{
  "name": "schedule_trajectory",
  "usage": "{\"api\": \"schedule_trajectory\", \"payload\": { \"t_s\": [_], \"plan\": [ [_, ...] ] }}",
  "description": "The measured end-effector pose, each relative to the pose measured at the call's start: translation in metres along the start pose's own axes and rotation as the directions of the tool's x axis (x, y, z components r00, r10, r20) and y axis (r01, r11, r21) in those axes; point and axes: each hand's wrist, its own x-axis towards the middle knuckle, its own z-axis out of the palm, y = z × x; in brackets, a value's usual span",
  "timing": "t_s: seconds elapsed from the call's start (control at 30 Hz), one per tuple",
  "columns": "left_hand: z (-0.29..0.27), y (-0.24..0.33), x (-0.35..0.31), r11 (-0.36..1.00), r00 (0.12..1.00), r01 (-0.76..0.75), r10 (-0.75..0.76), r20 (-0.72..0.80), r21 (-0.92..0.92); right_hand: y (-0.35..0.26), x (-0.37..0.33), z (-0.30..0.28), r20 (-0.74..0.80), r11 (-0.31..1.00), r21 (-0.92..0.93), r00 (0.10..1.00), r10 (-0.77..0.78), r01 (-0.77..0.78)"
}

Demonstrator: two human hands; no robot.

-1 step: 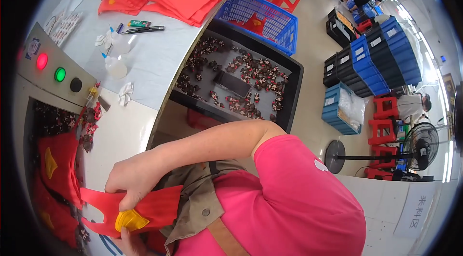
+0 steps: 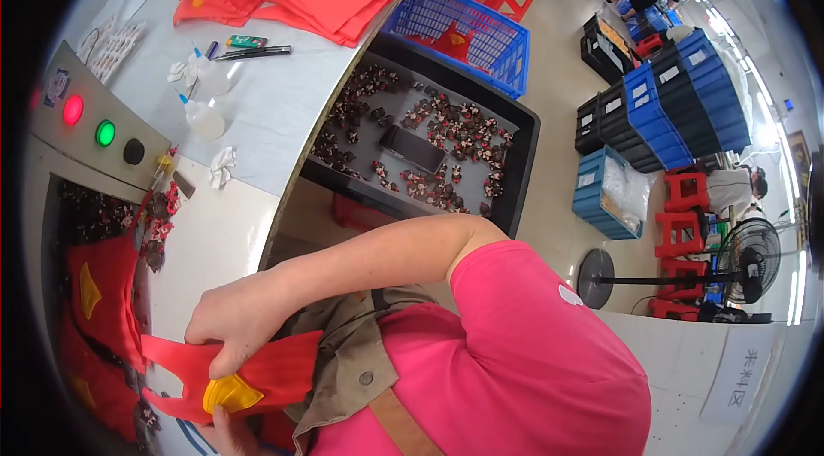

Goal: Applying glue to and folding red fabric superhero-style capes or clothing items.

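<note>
Cloth (image 2: 287, 366), red w/ yellow patch (image 2: 240, 394), prob best held flat & taut so patch doesn't pucker; it lies betw R hand (image 2: 236, 319), pinching its upper edge w/ thumb at patch top, & L hand (image 2: 228, 437), thumb at patch's lower edge; L's other fingers hidden, can't tell grip.

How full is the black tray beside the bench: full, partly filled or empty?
Partly filled: small pieces lie scattered across the tray, and its bare grey bottom shows between them.
</note>
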Motion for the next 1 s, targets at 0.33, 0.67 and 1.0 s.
{"api": "schedule_trajectory", "payload": {
  "t_s": [0.33,0.67,1.0],
  "plan": [
    [0.002,0.026,0.022,0.992,0.994,-0.106,0.108,-0.019,0.063,-0.003,0.004,0.013,-0.255,0.980,0.198,0.965,0.067,-0.016],
    [-0.010,0.022,0.021,0.990,0.990,-0.121,0.126,-0.070,0.077,0.004,0.001,0.015,-0.144,0.994,0.106,0.989,0.021,-0.006],
    [-0.014,0.008,0.027,0.989,0.994,-0.061,0.073,-0.086,0.138,0.008,-0.006,0.009,-0.129,0.989,0.129,0.988,0.084,-0.068]
  ]
}}
